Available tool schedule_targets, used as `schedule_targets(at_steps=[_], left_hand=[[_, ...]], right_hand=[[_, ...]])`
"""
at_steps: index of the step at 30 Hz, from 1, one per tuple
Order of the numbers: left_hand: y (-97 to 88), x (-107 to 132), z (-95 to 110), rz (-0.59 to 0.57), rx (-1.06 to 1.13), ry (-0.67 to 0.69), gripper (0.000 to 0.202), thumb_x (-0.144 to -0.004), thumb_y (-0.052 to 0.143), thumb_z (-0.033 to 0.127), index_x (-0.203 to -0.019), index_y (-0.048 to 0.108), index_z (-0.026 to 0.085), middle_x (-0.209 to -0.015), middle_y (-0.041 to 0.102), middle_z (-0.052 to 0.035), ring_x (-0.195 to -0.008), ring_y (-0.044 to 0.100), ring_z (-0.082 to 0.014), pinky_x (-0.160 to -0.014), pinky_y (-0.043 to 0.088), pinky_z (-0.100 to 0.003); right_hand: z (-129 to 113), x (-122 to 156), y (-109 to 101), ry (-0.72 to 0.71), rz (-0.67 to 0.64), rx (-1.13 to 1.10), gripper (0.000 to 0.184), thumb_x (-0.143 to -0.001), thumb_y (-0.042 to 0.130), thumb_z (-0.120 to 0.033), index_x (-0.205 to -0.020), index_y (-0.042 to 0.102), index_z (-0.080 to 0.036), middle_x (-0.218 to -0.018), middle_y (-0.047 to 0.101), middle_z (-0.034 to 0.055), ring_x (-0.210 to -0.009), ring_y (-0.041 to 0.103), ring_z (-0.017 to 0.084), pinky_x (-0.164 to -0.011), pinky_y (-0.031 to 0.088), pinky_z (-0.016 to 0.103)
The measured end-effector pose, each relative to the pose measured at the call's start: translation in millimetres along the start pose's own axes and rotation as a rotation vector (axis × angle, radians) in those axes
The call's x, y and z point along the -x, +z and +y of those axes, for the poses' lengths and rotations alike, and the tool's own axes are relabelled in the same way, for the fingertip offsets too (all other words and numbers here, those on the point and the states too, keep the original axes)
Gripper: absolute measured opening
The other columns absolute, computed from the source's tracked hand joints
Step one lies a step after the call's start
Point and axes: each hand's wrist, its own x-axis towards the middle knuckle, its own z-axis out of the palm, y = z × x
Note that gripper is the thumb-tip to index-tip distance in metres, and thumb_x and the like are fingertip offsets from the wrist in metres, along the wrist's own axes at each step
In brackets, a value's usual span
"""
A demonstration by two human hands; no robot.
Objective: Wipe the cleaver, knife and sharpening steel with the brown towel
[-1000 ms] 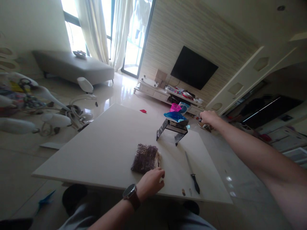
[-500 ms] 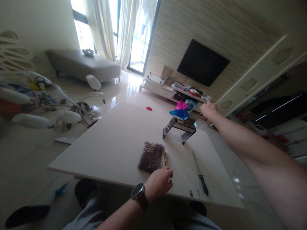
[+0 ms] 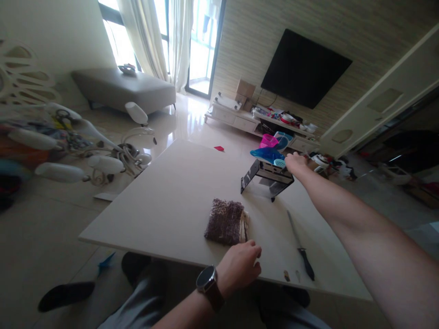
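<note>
Head view: the white worktop (image 3: 164,196) has plenty of clutter around it, with a tangle of lamps (image 3: 72,172) off its left edge and a loaded TV cabinet (image 3: 226,115) past the far one. One black rack (image 3: 269,169) stands near the far edge, in front of the basket. Right hand (image 3: 297,163) is by the rack's right end, fingers curled; can't tell if it's gripping anything. A pale-blue perforated piece (image 3: 279,162) is just beside it. Left hand (image 3: 240,266) is loosely curled at the near edge, beside one folded cloth (image 3: 224,224); can't tell if it's holding anything either. One rod (image 3: 302,250) and two tiny bits (image 3: 286,275) lie toward the near right corner. One pink basket (image 3: 269,140), contents hidden.
</note>
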Motion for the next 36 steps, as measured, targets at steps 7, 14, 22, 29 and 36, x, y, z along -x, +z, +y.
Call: schedule_targets(at_steps=[7, 14, 22, 29, 36], left_hand=[[2.4, -1, 2, -0.029, -0.044, -0.010, 0.015, -0.089, 0.058, 0.026, -0.102, 0.063, 0.023, -0.107, 0.067, -0.0060, -0.093, 0.069, -0.0221, -0.079, 0.053, -0.031], [-3.2, 0, 4, -0.023, -0.048, 0.001, 0.013, -0.089, 0.057, 0.024, -0.101, 0.063, 0.022, -0.108, 0.067, -0.0068, -0.094, 0.068, -0.0222, -0.082, 0.052, -0.032], [-1.4, 7, 9, -0.029, -0.053, 0.034, 0.014, -0.090, 0.057, 0.024, -0.101, 0.064, 0.022, -0.109, 0.068, -0.0069, -0.094, 0.068, -0.0222, -0.082, 0.051, -0.031], [15.6, 4, 4, -0.029, -0.071, 0.046, 0.014, -0.084, 0.057, 0.022, -0.096, 0.064, 0.023, -0.104, 0.069, -0.0058, -0.089, 0.068, -0.0225, -0.077, 0.050, -0.032], [23.8, -8, 3, -0.060, -0.108, 0.045, 0.014, -0.083, 0.057, 0.020, -0.095, 0.064, 0.021, -0.104, 0.069, -0.0067, -0.091, 0.069, -0.0229, -0.077, 0.050, -0.031]], right_hand=[[2, 6, 3, -0.034, 0.076, -0.024, 0.041, -0.090, 0.052, -0.013, -0.127, 0.067, -0.020, -0.137, 0.056, 0.0188, -0.127, 0.048, 0.035, -0.097, 0.050, 0.048], [55, 60, 56, 0.222, 0.260, -0.307, 0.052, -0.093, 0.050, -0.034, -0.142, 0.049, -0.016, -0.143, 0.051, 0.0222, -0.129, 0.050, 0.037, -0.099, 0.046, 0.048], [47, 260, 203, 0.383, -0.725, -0.630, 0.033, -0.077, 0.073, -0.042, -0.061, 0.062, -0.016, -0.062, 0.067, 0.0117, -0.059, 0.070, 0.029, -0.056, 0.054, 0.039], [13, 334, 269, 0.435, -0.689, -0.936, 0.023, -0.089, 0.060, -0.038, -0.076, 0.059, -0.019, -0.061, 0.067, 0.0034, -0.052, 0.065, 0.016, -0.046, 0.047, 0.022], [7, 326, 274, 0.502, -0.552, -1.097, 0.012, -0.073, 0.069, -0.017, -0.067, 0.059, -0.017, -0.051, 0.063, 0.0013, -0.044, 0.061, 0.017, -0.039, 0.041, 0.022]])
